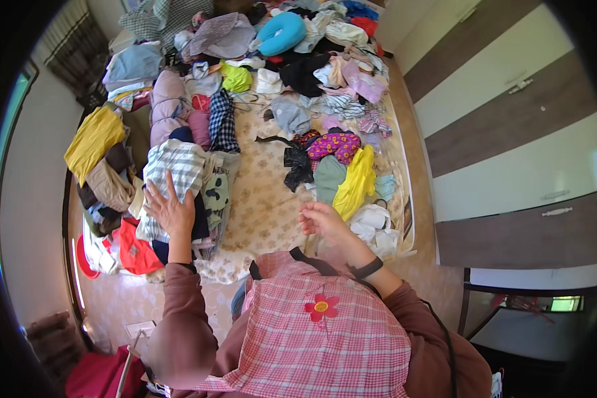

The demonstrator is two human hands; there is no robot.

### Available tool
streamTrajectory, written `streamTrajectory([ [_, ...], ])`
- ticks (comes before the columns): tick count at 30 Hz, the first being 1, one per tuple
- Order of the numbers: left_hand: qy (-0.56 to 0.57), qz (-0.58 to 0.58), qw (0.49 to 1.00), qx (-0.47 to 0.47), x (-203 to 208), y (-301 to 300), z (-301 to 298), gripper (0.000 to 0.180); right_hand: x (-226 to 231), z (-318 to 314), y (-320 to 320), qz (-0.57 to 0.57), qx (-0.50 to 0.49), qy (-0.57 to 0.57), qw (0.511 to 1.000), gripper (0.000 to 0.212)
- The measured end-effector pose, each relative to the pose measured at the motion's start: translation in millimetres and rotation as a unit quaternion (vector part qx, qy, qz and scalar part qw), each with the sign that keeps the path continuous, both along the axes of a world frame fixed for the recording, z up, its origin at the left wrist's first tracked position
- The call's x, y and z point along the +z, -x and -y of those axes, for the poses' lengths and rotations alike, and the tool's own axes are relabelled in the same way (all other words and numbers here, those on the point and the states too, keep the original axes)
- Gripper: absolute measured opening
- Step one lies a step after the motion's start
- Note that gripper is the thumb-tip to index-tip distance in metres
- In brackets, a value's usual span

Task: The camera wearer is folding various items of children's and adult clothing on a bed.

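My left hand (170,211) lies with spread fingers on a grey-and-white striped garment (174,164), at the top of a stack of folded clothes on the bed's left side. Beside that stack is a green garment with dark patches (215,198). My right hand (322,219) hovers over the patterned bed sheet (262,209), its fingers curled in and nothing visible in them. Nearest to it on the right are a yellow garment (355,184), a sage-green one (330,178) and some white cloth (371,222). Behind these lies a purple flowered garment (335,145).
Heaped clothes cover the bed's far end, with a blue neck pillow (281,33) on top. Rolled pink bedding (169,109) and a yellow cloth (94,142) lie at the left. A striped wardrobe (511,126) borders the right side. A red bag (106,375) sits at the lower left.
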State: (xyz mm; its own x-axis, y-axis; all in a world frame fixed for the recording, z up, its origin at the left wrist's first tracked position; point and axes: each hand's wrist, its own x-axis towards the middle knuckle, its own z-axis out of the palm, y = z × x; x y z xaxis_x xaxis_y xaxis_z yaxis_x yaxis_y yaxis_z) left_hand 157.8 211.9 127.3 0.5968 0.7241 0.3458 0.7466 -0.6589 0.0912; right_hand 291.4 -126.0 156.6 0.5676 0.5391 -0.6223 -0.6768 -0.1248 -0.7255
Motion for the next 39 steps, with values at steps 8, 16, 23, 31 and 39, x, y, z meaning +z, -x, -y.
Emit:
streamTrajectory([
  [8, 0.14, -0.137, 0.98, 0.034, -70, 5, -25, 0.076, -37, 23, -14, -0.041, -0.036, 0.027, 0.998, 0.019],
  [16, 0.099, -0.169, 0.98, 0.038, -77, 3, -24, 0.075, -84, -2, -83, -0.072, -0.028, 0.057, 0.995, 0.016],
  [23, 0.048, -0.216, 0.974, 0.056, -98, 11, -32, 0.077, -164, -58, -330, 0.198, -0.063, 0.199, 0.958, 0.023],
  [31, -0.082, -0.237, 0.968, 0.013, -71, -13, -18, 0.075, -238, -87, -511, 0.16, -0.28, 0.383, 0.866, 0.059],
  [39, -0.043, -0.356, 0.931, -0.074, -150, -33, -46, 0.044, -246, 45, -579, 0.255, -0.287, 0.45, 0.807, 0.023],
])
